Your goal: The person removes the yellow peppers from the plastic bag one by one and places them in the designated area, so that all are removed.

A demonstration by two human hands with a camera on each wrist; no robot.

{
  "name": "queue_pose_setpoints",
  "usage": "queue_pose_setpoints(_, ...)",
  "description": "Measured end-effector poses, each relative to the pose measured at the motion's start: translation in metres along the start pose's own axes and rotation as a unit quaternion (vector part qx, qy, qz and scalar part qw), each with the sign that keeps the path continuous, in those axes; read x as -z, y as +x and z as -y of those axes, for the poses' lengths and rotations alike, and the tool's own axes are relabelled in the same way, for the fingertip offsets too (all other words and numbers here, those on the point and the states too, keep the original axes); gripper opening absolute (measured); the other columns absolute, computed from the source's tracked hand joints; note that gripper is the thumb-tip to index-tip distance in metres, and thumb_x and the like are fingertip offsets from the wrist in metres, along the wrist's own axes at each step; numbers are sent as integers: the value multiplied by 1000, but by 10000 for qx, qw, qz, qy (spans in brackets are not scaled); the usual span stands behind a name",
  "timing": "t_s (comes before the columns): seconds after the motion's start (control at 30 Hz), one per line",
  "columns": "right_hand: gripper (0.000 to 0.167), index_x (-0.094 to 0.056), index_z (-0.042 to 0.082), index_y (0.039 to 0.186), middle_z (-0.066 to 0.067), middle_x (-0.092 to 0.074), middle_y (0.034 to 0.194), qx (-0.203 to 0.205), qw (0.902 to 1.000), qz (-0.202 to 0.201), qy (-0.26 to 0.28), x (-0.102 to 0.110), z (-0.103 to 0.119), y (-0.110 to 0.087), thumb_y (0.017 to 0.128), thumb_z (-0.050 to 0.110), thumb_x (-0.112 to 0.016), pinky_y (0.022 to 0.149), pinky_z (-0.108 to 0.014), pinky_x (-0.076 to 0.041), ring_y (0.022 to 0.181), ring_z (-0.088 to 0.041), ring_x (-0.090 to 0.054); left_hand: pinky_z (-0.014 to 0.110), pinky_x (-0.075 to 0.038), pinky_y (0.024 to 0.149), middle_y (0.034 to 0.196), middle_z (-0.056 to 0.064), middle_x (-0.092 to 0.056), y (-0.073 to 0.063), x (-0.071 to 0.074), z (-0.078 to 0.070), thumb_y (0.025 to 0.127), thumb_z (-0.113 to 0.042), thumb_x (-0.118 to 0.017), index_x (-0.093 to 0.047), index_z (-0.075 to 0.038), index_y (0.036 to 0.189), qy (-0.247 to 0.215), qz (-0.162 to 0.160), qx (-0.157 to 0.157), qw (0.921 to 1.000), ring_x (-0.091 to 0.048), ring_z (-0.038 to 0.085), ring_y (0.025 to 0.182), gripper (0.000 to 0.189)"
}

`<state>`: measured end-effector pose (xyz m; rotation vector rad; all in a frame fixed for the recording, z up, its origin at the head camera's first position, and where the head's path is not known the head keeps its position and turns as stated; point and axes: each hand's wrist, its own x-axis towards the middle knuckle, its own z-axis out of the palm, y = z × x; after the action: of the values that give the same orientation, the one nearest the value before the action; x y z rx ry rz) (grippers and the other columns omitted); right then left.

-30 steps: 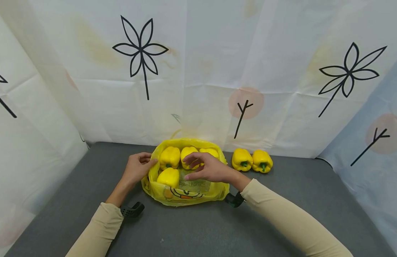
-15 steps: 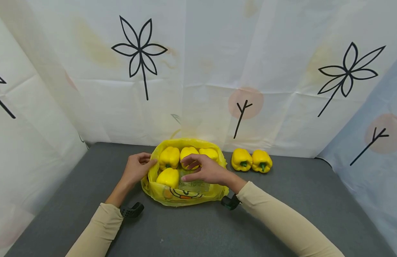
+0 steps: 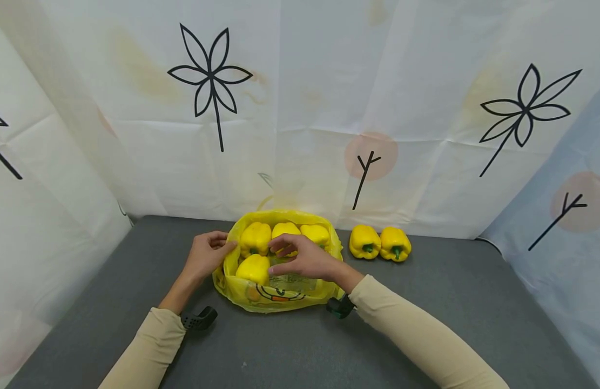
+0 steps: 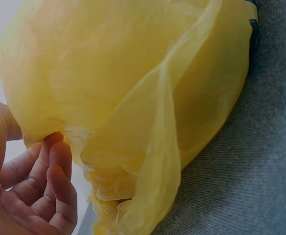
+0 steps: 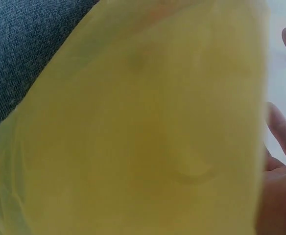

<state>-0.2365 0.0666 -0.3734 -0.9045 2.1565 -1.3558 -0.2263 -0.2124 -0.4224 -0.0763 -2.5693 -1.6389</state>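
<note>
Bag (image 3: 275,304) holding yellow peppers (image 3: 255,236); small print (image 3: 294,282) unreadable.

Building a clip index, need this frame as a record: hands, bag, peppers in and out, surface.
left hand: pinches left rim of yellow plastic bag
right hand: over bag opening, nothing held; contact with front-left pepper unclear
bag state: mouth open, printed front
peppers in bag: four visible; front-left pepper, back-left pepper, back-middle pepper (partly hidden by right hand), back-right pepper
peppers outside: two, side by side, right of bag; left loose pepper, right loose pepper
surface: grey table
</note>
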Motion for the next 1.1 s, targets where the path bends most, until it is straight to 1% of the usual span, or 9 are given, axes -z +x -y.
queue_pose_setpoints(0.2,53,-58,4,137,-15,-55,137,-102,9999,-18,-72,-4,-4,3,92,20,-78,99,-35,-49,125,-34,-55,26,-56,77,109,19,-69,0,0,-1,101,-20,-65,-64,8,126,17,25,23,10000,-68,31,100,37)
queue_pose_setpoints(0.33,54,-58,4,138,-13,-56,138,-134,9998,-9,-134,-7,-4,5,91,20,-79,100,-35,-49,124,-32,-56,26,-57,77,108,19,-69,0,-1,-1,101,-21,-65,-64,8,125,33,24,-19,10000,-68,30,100,38)
queue_pose_setpoints(0.57,59,-56,5,140,-9,-57,137,-287,9995,-36,-112,-14,-4,9,90,22,-81,92,-32,-54,123,-31,-58,25,-57,76,108,20,-70,-1,-1,-1,101,-21,-66,-64,8,124,43,5,-59,10000,-69,30,98,38)
queue_pose_setpoints(0.83,62,-56,7,142,-4,-58,138,-397,9987,-102,-295,-20,-5,12,89,25,-82,97,-31,-50,121,-24,-59,24,-56,75,106,19,-70,0,-1,0,101,-21,-66,-65,8,124,15,11,-57,10000,-69,28,96,37)
queue_pose_setpoints(1.1,62,-57,9,141,-5,-58,140,-467,9980,-128,-415,-23,-7,15,88,27,-83,100,-34,-49,122,-24,-59,24,-56,75,106,19,-70,0,-1,-2,101,-20,-66,-65,8,124,8,8,-9,10000,-68,28,97,36)
